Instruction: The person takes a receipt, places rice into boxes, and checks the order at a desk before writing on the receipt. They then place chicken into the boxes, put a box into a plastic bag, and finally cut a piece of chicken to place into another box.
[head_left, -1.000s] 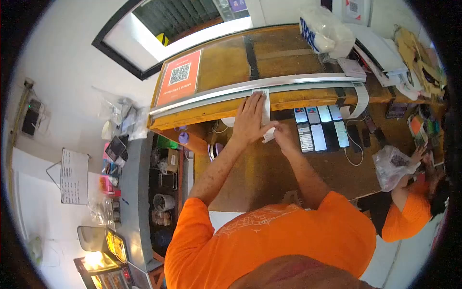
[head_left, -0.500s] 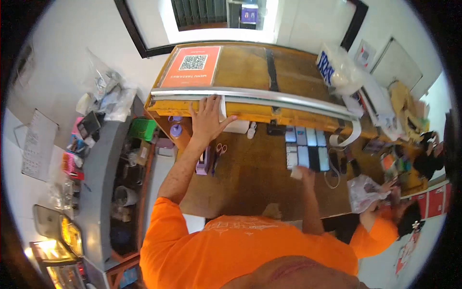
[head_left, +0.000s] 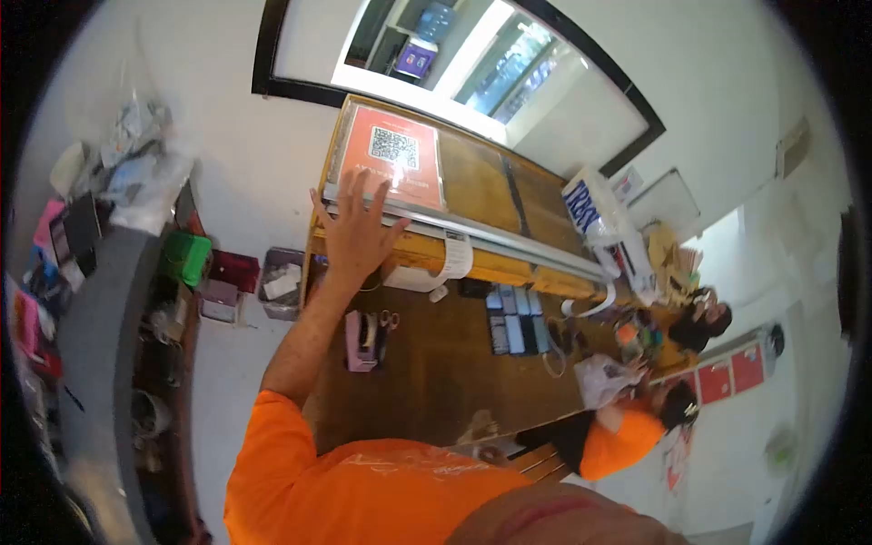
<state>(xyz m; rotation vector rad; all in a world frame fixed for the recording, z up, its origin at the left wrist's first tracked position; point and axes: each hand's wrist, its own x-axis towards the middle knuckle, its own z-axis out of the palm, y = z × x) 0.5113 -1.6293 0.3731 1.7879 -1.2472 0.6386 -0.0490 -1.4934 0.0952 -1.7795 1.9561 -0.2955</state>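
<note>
My left hand [head_left: 359,232] reaches up with its fingers spread over the silver rail [head_left: 509,242] at the shelf's front edge. Its fingertips overlap the lower part of an orange sign [head_left: 413,186] with a QR code, and nothing is gripped in it. Just right of the hand, a printed paper strip [head_left: 459,255] hangs over the rail. Below on the brown desk [head_left: 427,381] are a pink tape dispenser [head_left: 361,341], scissors [head_left: 389,320] and several phones [head_left: 516,331] in rows. My right hand is out of view.
A co-worker in orange [head_left: 622,440] is beside a plastic bag [head_left: 604,380] at the right. Another person [head_left: 704,322] is farther back. A grey counter [head_left: 95,336], green basket [head_left: 186,259] and bins [head_left: 282,282] stand left. A white package [head_left: 586,209] lies on the shelf.
The view has turned and shifted. My left hand has moved from beside the paper strip to the rail below the QR sign. My right hand has left the view; the strip now curls outward.
</note>
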